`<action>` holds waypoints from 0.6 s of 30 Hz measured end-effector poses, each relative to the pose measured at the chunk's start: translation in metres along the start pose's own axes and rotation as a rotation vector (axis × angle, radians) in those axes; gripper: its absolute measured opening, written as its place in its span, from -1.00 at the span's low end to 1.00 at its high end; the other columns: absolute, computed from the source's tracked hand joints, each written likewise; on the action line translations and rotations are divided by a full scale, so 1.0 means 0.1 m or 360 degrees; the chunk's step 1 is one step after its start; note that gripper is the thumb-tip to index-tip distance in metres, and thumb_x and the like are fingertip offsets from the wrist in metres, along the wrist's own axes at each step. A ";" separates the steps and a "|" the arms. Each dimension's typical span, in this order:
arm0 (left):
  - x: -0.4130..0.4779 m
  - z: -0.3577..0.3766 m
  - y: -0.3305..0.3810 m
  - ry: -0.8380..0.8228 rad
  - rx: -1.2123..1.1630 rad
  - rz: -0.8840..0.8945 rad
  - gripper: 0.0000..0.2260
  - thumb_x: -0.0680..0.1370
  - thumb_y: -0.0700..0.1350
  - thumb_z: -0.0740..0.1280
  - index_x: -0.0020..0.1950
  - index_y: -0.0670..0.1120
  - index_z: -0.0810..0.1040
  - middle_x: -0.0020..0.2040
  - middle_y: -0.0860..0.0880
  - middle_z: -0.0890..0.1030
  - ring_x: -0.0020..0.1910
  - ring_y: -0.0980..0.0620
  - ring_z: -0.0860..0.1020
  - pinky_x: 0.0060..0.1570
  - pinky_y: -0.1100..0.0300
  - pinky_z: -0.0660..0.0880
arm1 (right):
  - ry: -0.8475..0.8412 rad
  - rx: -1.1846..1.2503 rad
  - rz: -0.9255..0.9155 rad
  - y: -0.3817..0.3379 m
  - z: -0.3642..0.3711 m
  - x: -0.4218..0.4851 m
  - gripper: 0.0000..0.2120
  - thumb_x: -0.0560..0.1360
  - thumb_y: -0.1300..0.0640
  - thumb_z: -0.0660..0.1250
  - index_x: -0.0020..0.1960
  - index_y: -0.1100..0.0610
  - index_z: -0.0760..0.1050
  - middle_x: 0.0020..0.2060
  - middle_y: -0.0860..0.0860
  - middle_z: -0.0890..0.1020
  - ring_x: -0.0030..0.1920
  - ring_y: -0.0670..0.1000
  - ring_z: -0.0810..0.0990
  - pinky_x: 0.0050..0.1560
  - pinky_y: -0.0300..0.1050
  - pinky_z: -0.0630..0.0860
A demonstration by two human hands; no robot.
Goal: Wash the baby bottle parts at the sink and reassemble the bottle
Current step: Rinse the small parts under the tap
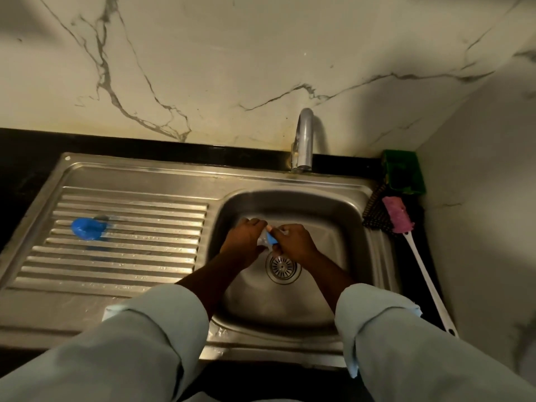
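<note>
Both of my hands meet over the steel sink basin (319,216), just above the drain (282,268). My left hand (245,239) and my right hand (295,242) together hold a small bottle part (269,238), blue with a clear piece, pinched between their fingers. Most of that part is hidden by the fingers. A blue bottle cap (87,228) lies on the ribbed drainboard (130,256) at the left, apart from my hands.
The chrome tap (303,140) stands behind the basin; I see no water stream. A pink bottle brush with a white handle (412,242) lies on the right counter, beside a green holder (403,172) and a dark scrubber (375,213).
</note>
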State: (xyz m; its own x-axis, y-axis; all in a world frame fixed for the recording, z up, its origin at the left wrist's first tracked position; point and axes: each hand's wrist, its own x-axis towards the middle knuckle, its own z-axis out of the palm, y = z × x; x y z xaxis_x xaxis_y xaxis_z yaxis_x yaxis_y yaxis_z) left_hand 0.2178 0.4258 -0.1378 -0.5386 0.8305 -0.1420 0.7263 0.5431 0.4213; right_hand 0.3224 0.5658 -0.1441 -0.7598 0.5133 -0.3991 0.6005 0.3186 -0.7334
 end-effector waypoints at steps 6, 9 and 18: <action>0.15 -0.06 0.05 0.0012 -0.0063 0.0021 -0.44 0.46 0.01 0.52 0.41 -0.10 0.48 0.37 -0.14 0.53 0.37 -0.18 0.45 0.39 -0.07 0.38 | 0.0010 0.0001 -0.0111 -0.11 -0.20 0.06 -0.65 0.59 -0.13 0.35 -0.20 0.12 0.60 -0.43 -0.04 0.62 -0.41 -0.07 0.63 -0.30 -0.21 0.49; 0.16 -0.02 -0.01 -0.0020 -0.0165 0.0037 -0.41 0.47 0.01 0.53 0.44 -0.12 0.47 0.40 -0.15 0.52 0.40 -0.19 0.44 0.44 -0.06 0.33 | -0.0130 -0.0027 -0.0291 -0.12 -0.29 0.03 -0.79 0.59 0.04 0.41 0.06 0.18 0.65 -0.15 0.05 0.70 -0.14 0.01 0.70 -0.06 -0.14 0.58; 0.13 -0.13 -0.03 -0.0150 -0.0343 0.0031 -0.47 0.45 0.00 0.56 0.37 -0.10 0.53 0.34 -0.11 0.57 0.35 -0.11 0.51 0.38 0.01 0.40 | -0.0106 0.0157 -0.0317 0.08 -0.17 -0.07 -0.32 0.43 0.00 0.57 0.49 0.04 0.41 0.32 -0.08 0.56 0.27 -0.08 0.56 0.26 -0.11 0.54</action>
State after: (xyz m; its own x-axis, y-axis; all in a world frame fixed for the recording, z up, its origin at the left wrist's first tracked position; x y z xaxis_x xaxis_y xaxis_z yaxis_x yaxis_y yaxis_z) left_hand 0.2028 0.4333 -0.1289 -0.4758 0.8539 -0.2108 0.6227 0.4963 0.6050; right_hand 0.3372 0.5781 -0.1377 -0.8776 0.3934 -0.2741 0.4122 0.3271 -0.8504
